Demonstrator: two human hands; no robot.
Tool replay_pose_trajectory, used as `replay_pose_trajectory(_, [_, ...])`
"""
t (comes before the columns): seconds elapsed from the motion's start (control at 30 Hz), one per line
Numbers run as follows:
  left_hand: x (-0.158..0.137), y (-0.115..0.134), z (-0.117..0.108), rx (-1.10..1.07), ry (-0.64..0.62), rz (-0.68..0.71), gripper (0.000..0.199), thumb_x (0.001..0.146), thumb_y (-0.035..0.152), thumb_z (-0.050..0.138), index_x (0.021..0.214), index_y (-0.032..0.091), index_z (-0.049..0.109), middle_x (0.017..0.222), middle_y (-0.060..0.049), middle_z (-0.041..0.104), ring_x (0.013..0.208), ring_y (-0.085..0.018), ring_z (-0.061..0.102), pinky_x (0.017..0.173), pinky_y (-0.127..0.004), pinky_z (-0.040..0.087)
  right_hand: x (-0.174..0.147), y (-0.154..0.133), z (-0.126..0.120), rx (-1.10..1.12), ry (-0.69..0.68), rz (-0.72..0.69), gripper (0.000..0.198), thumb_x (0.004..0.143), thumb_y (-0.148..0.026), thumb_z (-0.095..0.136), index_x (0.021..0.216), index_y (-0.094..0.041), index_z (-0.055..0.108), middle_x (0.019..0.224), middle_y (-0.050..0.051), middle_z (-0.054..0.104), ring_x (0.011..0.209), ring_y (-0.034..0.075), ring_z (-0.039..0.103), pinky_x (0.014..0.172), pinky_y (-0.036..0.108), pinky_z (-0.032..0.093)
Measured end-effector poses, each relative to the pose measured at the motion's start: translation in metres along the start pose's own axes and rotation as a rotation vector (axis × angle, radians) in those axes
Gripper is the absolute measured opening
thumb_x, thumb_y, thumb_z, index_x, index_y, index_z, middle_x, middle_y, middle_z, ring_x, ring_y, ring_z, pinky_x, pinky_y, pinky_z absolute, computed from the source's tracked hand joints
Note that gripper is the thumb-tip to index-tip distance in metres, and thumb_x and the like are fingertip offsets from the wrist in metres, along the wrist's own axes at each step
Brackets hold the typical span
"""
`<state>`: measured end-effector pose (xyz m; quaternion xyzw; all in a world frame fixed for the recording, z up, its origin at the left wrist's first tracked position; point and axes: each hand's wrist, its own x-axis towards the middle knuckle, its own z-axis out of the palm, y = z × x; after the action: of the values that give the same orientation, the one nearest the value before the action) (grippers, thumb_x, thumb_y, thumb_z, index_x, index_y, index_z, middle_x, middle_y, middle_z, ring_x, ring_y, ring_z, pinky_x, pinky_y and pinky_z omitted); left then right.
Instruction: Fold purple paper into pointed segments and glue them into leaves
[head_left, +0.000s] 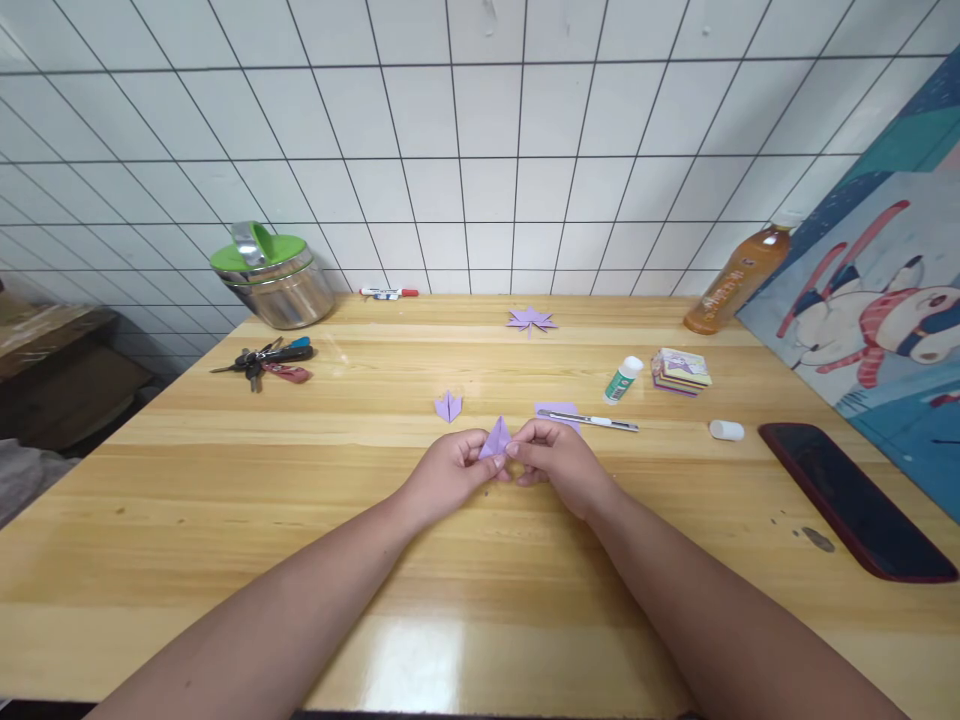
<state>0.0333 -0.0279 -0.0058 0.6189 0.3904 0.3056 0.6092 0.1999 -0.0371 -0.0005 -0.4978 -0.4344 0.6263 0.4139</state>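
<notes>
Between my two hands is a small folded piece of purple paper [496, 440], its pointed tip facing away from me. My left hand [455, 467] pinches its left and lower side between thumb and fingers. At its right corner, the thumb and forefinger of my right hand [559, 458] close on the paper. Just beyond my left hand lies another folded purple paper piece [448, 406] with several points. A utility knife [592, 420] rests across a flat purple paper sheet [559, 408] beyond my right hand.
Farther back lie a purple paper leaf shape [531, 320] and markers [388, 294]. On the right are a glue stick [623, 381], its cap [727, 430], a paper stack [681, 371], a bottle [739, 280] and a phone [855, 500]. Keys [264, 362] and a steel pot [281, 290] stand left.
</notes>
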Motion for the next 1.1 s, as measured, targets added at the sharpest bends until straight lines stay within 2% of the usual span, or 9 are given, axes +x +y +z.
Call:
replay_pose_trajectory(0.1, [-0.001, 0.002, 0.000, -0.004, -0.007, 0.011, 0.028, 0.076, 0.039, 0.060, 0.090, 0.015, 0.062, 0.081, -0.004, 0.068, 0.079, -0.019, 0.065, 0.072, -0.029, 0.047, -0.001, 0.001, 0.001, -0.042, -0.016, -0.024, 0.029, 0.059, -0.038, 0.073, 0.070, -0.017, 0.058, 0.059, -0.004, 0.054, 0.049, 0.007, 0.051, 0.049, 0.024, 0.050])
replay_pose_trajectory(0.23, [-0.001, 0.003, 0.000, 0.012, 0.038, -0.014, 0.027, 0.076, 0.039, 0.059, 0.087, 0.014, 0.061, 0.078, -0.005, 0.068, 0.075, -0.019, 0.064, 0.070, -0.029, 0.047, 0.000, 0.002, 0.004, -0.081, -0.048, -0.069, 0.031, 0.063, -0.040, 0.070, 0.082, -0.018, 0.061, 0.073, 0.000, 0.060, 0.058, 0.010, 0.057, 0.050, 0.023, 0.050])
replay_pose_trajectory(0.37, [-0.001, -0.001, 0.000, 0.062, 0.009, 0.003, 0.024, 0.076, 0.037, 0.059, 0.084, 0.015, 0.060, 0.078, -0.005, 0.068, 0.077, -0.019, 0.064, 0.070, -0.029, 0.047, 0.002, 0.004, 0.004, -0.141, 0.017, -0.136, 0.029, 0.060, -0.041, 0.072, 0.072, -0.016, 0.061, 0.061, -0.001, 0.059, 0.055, 0.011, 0.057, 0.049, 0.022, 0.048])
replay_pose_trajectory(0.6, [0.000, -0.004, 0.000, 0.177, 0.094, 0.074, 0.017, 0.076, 0.034, 0.058, 0.076, 0.017, 0.058, 0.070, 0.000, 0.064, 0.068, -0.016, 0.061, 0.063, -0.025, 0.045, 0.004, 0.007, 0.004, 0.201, -0.039, -0.012, 0.035, 0.054, -0.042, 0.077, 0.064, -0.016, 0.055, 0.061, -0.003, 0.056, 0.051, 0.008, 0.053, 0.057, 0.026, 0.052])
replay_pose_trajectory(0.77, [-0.002, 0.003, 0.003, 0.063, 0.066, 0.088, 0.014, 0.077, 0.031, 0.057, 0.078, 0.017, 0.056, 0.071, 0.000, 0.064, 0.071, -0.016, 0.062, 0.064, -0.025, 0.046, 0.002, 0.008, 0.010, 0.239, -0.086, 0.009, 0.035, 0.061, -0.045, 0.073, 0.065, -0.017, 0.052, 0.053, -0.006, 0.048, 0.052, 0.009, 0.054, 0.053, 0.023, 0.049])
replay_pose_trajectory(0.87, [-0.002, 0.003, 0.002, 0.082, 0.083, 0.096, 0.012, 0.077, 0.029, 0.057, 0.077, 0.017, 0.056, 0.070, 0.000, 0.063, 0.069, -0.016, 0.062, 0.064, -0.025, 0.046, -0.001, 0.005, 0.011, 0.184, -0.057, -0.020, 0.032, 0.064, -0.045, 0.070, 0.068, -0.017, 0.054, 0.054, -0.005, 0.048, 0.052, 0.008, 0.050, 0.051, 0.022, 0.048])
replay_pose_trajectory(1.0, [-0.001, -0.003, -0.002, 0.211, 0.061, 0.048, 0.008, 0.075, 0.025, 0.056, 0.074, 0.017, 0.057, 0.068, -0.001, 0.064, 0.067, -0.016, 0.062, 0.063, -0.026, 0.045, -0.002, 0.000, 0.006, 0.040, 0.000, -0.110, 0.033, 0.063, -0.042, 0.070, 0.085, -0.018, 0.063, 0.071, -0.001, 0.059, 0.064, 0.011, 0.054, 0.054, 0.023, 0.048])
replay_pose_trajectory(1.1, [-0.003, -0.004, -0.003, 0.258, 0.029, 0.049, 0.006, 0.074, 0.022, 0.056, 0.073, 0.017, 0.057, 0.069, -0.001, 0.064, 0.066, -0.016, 0.061, 0.062, -0.025, 0.045, 0.001, 0.001, 0.001, -0.049, 0.031, -0.166, 0.029, 0.065, -0.042, 0.068, 0.078, -0.017, 0.065, 0.072, 0.001, 0.061, 0.064, 0.012, 0.054, 0.051, 0.021, 0.045])
